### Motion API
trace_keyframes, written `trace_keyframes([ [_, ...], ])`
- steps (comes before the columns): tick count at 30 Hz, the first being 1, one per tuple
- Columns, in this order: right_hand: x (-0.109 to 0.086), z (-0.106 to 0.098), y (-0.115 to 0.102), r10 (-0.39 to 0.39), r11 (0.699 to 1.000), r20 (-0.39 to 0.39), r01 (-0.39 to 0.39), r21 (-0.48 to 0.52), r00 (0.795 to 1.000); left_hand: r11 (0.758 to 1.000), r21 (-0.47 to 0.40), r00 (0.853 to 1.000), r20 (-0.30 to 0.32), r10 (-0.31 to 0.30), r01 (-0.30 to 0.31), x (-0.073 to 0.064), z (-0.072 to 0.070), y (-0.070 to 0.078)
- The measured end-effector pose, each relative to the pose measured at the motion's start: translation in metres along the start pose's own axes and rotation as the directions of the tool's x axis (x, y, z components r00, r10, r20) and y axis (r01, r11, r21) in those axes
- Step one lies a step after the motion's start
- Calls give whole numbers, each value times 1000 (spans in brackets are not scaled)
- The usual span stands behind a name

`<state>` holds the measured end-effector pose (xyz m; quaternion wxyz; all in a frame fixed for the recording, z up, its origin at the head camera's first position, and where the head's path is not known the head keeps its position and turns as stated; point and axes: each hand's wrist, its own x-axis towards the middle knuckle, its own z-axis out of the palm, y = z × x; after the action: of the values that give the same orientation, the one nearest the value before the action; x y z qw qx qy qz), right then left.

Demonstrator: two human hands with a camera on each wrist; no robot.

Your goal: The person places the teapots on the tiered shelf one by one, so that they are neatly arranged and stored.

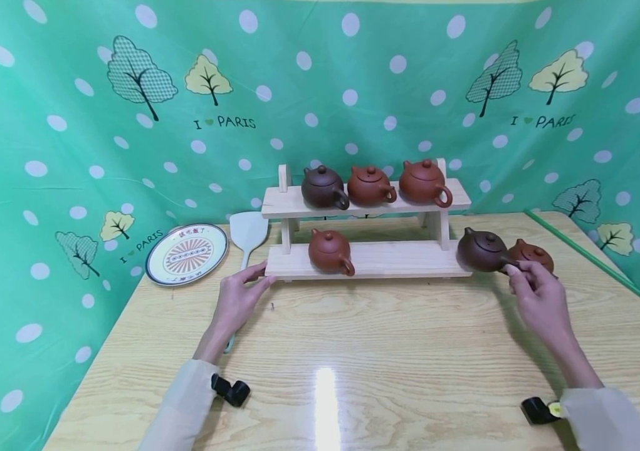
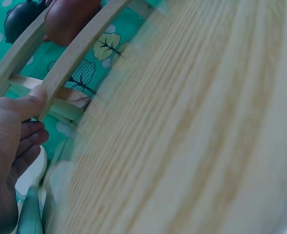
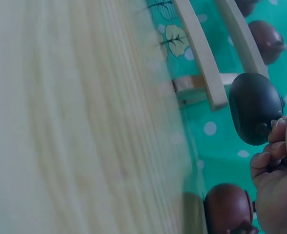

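Observation:
My right hand (image 1: 540, 297) pinches the handle of a dark brown teapot (image 1: 480, 250), held upright at the right end of the lower board. Partly hidden behind that hand is a reddish-brown teapot (image 1: 531, 254) on the table. My left hand (image 1: 239, 297) grips the left end of the lower board of a two-tier wooden shelf (image 1: 398, 258), thumb (image 2: 33, 100) on the board. One reddish teapot (image 1: 329, 250) stands on this lower board. The upper board carries a dark teapot (image 1: 322, 186) and two reddish teapots, one in the middle (image 1: 369, 186) and one at right (image 1: 422, 181).
A patterned plate (image 1: 187, 254) lies at the table's back left, beside a pale spatula (image 1: 249, 230) whose handle passes under my left forearm. A green stick (image 1: 585, 254) lies along the right side. Behind the shelf hangs a green dotted cloth (image 1: 320, 75).

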<state>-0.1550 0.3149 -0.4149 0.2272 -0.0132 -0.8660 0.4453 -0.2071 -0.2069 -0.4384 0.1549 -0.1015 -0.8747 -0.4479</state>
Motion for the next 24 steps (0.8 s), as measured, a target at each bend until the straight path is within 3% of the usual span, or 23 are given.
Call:
trace_keyframes([
  [8,-2,13,-14,-77,996,25,75,53,997,1000,5,1000,-7,-6,7,1,1,0],
  [24,-3,44,-37,-107,982,89,91,163,990,1000,10,1000,-7,14,-14,0,0,1],
])
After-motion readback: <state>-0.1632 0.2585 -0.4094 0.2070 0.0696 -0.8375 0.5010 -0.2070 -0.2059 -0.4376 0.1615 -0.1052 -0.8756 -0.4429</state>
